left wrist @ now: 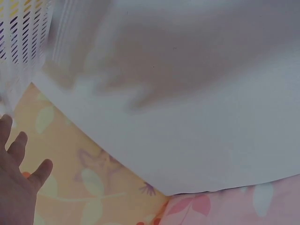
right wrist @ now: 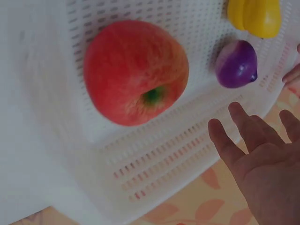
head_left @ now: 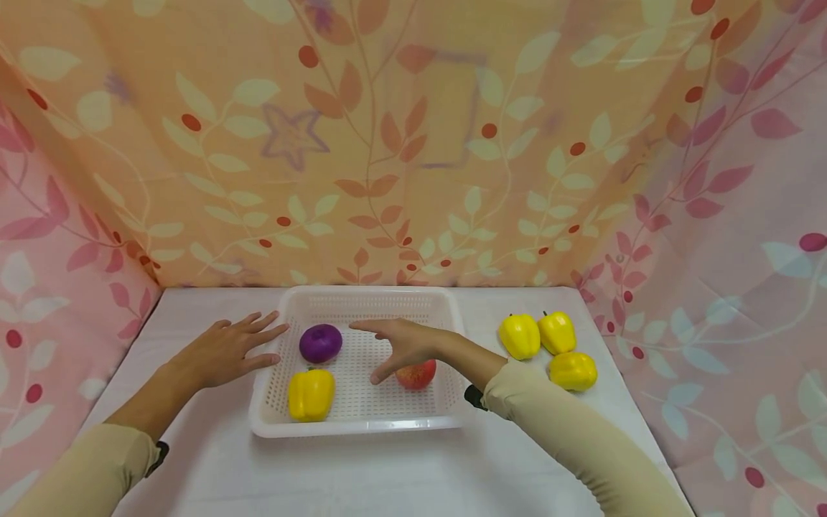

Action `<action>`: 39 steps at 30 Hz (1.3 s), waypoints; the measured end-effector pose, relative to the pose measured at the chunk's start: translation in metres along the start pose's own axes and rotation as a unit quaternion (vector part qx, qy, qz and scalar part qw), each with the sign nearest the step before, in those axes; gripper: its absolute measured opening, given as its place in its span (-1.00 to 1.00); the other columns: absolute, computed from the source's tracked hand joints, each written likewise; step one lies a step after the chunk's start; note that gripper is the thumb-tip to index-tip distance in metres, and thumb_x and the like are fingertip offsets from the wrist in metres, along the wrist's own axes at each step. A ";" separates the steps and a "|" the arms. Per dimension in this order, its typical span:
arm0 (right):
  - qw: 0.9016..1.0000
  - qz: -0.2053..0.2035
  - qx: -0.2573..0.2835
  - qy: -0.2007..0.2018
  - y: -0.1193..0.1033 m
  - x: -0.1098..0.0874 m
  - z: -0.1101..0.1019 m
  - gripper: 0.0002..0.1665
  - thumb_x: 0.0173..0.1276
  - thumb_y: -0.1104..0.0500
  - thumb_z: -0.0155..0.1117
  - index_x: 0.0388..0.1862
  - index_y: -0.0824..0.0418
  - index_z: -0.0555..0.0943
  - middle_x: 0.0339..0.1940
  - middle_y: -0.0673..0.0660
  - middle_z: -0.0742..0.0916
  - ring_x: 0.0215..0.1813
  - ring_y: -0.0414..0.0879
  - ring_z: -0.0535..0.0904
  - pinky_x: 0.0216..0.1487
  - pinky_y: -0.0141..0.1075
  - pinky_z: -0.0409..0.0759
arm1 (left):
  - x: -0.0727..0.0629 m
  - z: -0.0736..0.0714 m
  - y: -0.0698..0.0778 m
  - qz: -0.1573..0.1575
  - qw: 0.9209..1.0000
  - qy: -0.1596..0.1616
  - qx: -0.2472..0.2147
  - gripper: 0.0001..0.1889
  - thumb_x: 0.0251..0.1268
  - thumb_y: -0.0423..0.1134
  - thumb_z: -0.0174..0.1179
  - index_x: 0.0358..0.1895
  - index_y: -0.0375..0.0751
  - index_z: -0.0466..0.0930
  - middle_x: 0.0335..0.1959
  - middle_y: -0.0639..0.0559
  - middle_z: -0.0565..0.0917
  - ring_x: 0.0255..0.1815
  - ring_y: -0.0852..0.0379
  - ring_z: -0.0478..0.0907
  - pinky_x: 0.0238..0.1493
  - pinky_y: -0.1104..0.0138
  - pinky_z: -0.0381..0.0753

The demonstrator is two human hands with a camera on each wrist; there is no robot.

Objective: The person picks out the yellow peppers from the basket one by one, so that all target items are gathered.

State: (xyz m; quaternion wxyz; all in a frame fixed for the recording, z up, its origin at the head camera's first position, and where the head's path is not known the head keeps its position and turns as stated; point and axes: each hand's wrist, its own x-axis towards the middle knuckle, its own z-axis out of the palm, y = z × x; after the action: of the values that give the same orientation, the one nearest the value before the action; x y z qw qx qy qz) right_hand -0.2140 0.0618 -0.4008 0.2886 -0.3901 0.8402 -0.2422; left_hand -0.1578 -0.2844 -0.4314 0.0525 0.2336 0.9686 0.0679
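A white plastic basket (head_left: 362, 427) holds a purple onion (head_left: 321, 343), a yellow bell pepper (head_left: 311, 396) and a red apple (head_left: 417, 375). Over the basket's right half is my right hand (head_left: 412, 343), thumb spread from the extended fingers, holding nothing. It partly hides the apple in the head view; the right wrist view shows the apple (right wrist: 133, 70) whole, apart from the fingers. My left hand (head_left: 222, 352) is at the basket's left rim, palm down with fingers spread and nothing in them. Whether it touches the rim I cannot tell.
Three more yellow bell peppers (head_left: 520, 336) lie on the white tablecloth (head_left: 491, 459) to the right of the basket. A patterned curtain (head_left: 388, 143) stands behind the table, with pink curtains (head_left: 743, 287) at both sides.
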 end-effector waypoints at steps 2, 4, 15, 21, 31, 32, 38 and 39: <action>1.000 -0.005 0.005 -0.008 -0.003 0.005 0.005 0.16 0.10 -0.01 0.60 0.60 -0.06 0.16 0.56 -0.01 0.34 0.39 0.06 0.46 0.32 -0.19 0.48 | 0.000 0.000 0.000 0.001 1.000 0.001 0.000 -0.29 0.40 0.28 0.03 0.49 0.00 0.31 0.52 -0.20 0.27 0.46 -0.37 0.21 0.25 -0.36 0.28; 1.000 -0.010 0.010 -0.017 -0.007 0.009 0.010 0.16 0.11 0.00 0.60 0.60 -0.04 0.16 0.56 0.00 0.33 0.39 0.06 0.46 0.33 -0.20 0.47 | 0.000 0.001 0.000 0.000 1.000 0.000 -0.001 -0.29 0.40 0.29 0.03 0.49 0.00 0.31 0.52 -0.20 0.26 0.47 -0.37 0.21 0.25 -0.35 0.27; 0.998 -0.026 0.014 -0.053 -0.021 0.036 0.032 0.13 0.13 0.05 0.59 0.60 0.00 0.17 0.56 0.04 0.35 0.40 0.09 0.44 0.32 -0.26 0.46 | 0.001 0.001 -0.003 0.006 1.000 0.005 0.001 -0.29 0.42 0.30 0.00 0.49 -0.01 0.32 0.51 -0.20 0.27 0.46 -0.36 0.22 0.24 -0.34 0.30; 0.997 -0.040 0.001 -0.070 -0.026 0.052 0.041 0.08 0.16 0.09 0.57 0.59 0.06 0.20 0.53 0.09 0.39 0.45 0.00 0.38 0.33 -0.36 0.42 | 0.001 0.005 -0.006 0.009 1.000 0.012 0.002 -0.30 0.43 0.29 0.00 0.49 0.00 0.31 0.52 -0.20 0.27 0.46 -0.35 0.23 0.24 -0.34 0.30; 0.995 0.014 -0.023 -0.098 -0.032 0.071 0.051 0.03 0.19 -0.10 0.52 0.58 -0.03 0.24 0.51 -0.06 0.41 0.41 -0.09 0.40 0.34 -0.25 0.44 | 0.001 0.001 -0.003 0.007 1.000 0.005 -0.004 -0.30 0.42 0.28 0.01 0.49 0.00 0.32 0.51 -0.19 0.27 0.46 -0.35 0.22 0.24 -0.34 0.30; 0.995 0.018 -0.021 -0.099 -0.032 0.072 0.052 0.02 0.19 -0.10 0.51 0.57 -0.03 0.25 0.50 -0.05 0.42 0.41 -0.08 0.40 0.35 -0.24 0.44 | 0.001 0.000 -0.003 0.006 1.000 0.004 -0.004 -0.30 0.42 0.28 0.01 0.49 0.00 0.32 0.52 -0.19 0.27 0.46 -0.35 0.22 0.24 -0.34 0.30; 0.993 0.025 -0.022 -0.115 -0.035 0.080 0.055 -0.06 0.22 -0.09 0.49 0.54 -0.01 0.30 0.41 -0.04 0.49 0.36 -0.16 0.41 0.42 -0.28 0.33 | 0.002 0.002 -0.003 0.000 1.000 -0.002 -0.006 -0.29 0.42 0.30 0.00 0.50 0.01 0.31 0.52 -0.19 0.26 0.47 -0.36 0.20 0.25 -0.36 0.28; 0.992 0.025 -0.025 -0.119 -0.035 0.081 0.056 -0.07 0.23 -0.08 0.48 0.53 -0.01 0.30 0.39 -0.05 0.51 0.32 -0.18 0.42 0.42 -0.29 0.32 | 0.002 0.002 -0.004 -0.001 1.000 -0.002 -0.006 -0.29 0.42 0.31 -0.01 0.50 0.01 0.31 0.52 -0.19 0.25 0.47 -0.36 0.20 0.25 -0.36 0.27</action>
State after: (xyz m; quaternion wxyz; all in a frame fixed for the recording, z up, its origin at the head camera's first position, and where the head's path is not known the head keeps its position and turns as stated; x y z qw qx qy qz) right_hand -0.2009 -0.0329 -0.4422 0.3825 -0.4016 0.8154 -0.1660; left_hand -0.1608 -0.2867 -0.4342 0.0561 0.2327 0.9682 0.0728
